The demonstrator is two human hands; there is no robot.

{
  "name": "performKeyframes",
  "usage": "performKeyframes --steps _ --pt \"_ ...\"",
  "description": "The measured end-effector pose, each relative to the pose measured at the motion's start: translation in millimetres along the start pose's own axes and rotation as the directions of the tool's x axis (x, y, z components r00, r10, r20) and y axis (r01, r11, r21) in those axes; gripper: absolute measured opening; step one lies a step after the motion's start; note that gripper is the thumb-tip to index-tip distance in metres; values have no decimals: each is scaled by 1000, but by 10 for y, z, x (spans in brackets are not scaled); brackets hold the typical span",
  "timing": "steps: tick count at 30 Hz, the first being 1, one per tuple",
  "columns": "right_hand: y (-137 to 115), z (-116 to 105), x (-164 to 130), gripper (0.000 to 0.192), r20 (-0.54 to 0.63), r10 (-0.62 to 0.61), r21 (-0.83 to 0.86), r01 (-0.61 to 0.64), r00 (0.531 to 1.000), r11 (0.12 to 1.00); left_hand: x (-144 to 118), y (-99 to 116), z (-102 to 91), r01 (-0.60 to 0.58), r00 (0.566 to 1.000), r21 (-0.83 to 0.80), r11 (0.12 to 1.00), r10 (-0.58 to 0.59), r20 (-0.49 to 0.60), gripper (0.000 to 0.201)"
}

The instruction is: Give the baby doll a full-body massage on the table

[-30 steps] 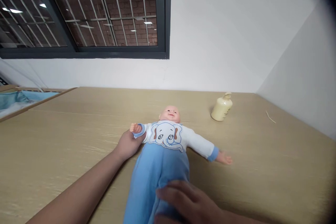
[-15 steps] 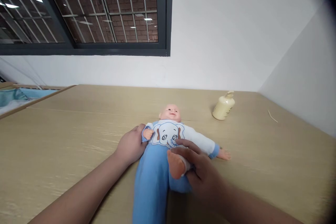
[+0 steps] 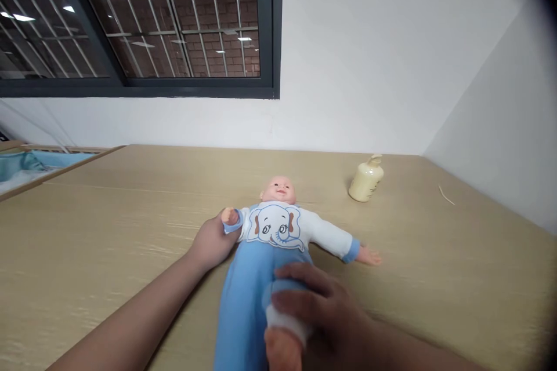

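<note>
A baby doll (image 3: pixel 278 223) lies face up on the tabletop, dressed in a white top with an elephant print and blue trousers. My left hand (image 3: pixel 214 243) is closed around the doll's arm on the left, whose small hand pokes out above my fingers. The doll's other arm stretches out to the right on the table. My right hand (image 3: pixel 322 307) wraps over the lower leg on the right, near its white cuff; the bare foot (image 3: pixel 282 349) points toward me. My right thumb is hidden, and this hand is slightly blurred.
A cream pump bottle (image 3: pixel 366 181) stands at the back right. Farther right lies a thin pale strip (image 3: pixel 446 195). A wooden-edged bin with blue lining (image 3: pixel 61 159) is at the far left. Behind the table are a white wall and a barred window (image 3: pixel 183 17).
My right hand has brought the doll's raised leg down toward me, so it is straighter. My left hand has shifted slightly left with the doll's arm.
</note>
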State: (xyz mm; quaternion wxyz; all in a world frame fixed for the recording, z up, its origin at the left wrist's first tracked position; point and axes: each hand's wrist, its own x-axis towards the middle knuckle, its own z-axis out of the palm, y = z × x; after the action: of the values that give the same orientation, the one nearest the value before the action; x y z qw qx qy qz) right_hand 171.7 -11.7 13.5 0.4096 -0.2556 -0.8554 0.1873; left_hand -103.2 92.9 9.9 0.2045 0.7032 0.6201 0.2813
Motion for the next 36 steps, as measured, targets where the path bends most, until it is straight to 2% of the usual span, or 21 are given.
performKeyframes --steps 3,7,11,17,19,21,24,27,29,32,36 --pt "-49 19 -43 35 162 -187 -96 204 969 974 72 -127 -1 58 995 -233 971 -74 -62 45" --pt "-42 105 -80 36 304 -175 -25 191 937 981 117 -191 -2 91 982 -429 899 -153 -112 60" --pt "-19 230 -96 25 384 -263 -52 306 885 951 114 -224 4 102 984 -437 894 -156 -88 61" --pt "13 398 -149 23 346 -308 -153 377 886 913 138 -314 8 96 992 -357 929 -120 -44 51" --pt "9 374 -156 29 306 -278 -124 328 910 936 143 -317 6 92 993 -329 940 -113 -45 49" --pt "-7 291 -145 34 241 -200 -99 229 950 968 138 -296 4 77 994 -280 957 -95 -52 48" --pt "-30 139 -102 37 74 -98 -70 103 992 992 109 -231 7 34 997 -188 982 -46 -61 43" --pt "-22 68 -44 42 -132 0 -1 0 991 1000 57 -147 16 9 999 -139 990 -14 -39 38" --pt "-2 70 -5 42 -218 71 23 -67 973 997 20 -91 17 -22 1000 -97 995 20 -19 33" --pt "32 98 42 38 -249 151 19 -151 957 988 -21 -15 5 -71 997 1 997 71 -16 26" --pt "68 136 50 36 -187 212 -61 -226 959 972 -41 59 -21 -75 997 85 994 76 -11 23"
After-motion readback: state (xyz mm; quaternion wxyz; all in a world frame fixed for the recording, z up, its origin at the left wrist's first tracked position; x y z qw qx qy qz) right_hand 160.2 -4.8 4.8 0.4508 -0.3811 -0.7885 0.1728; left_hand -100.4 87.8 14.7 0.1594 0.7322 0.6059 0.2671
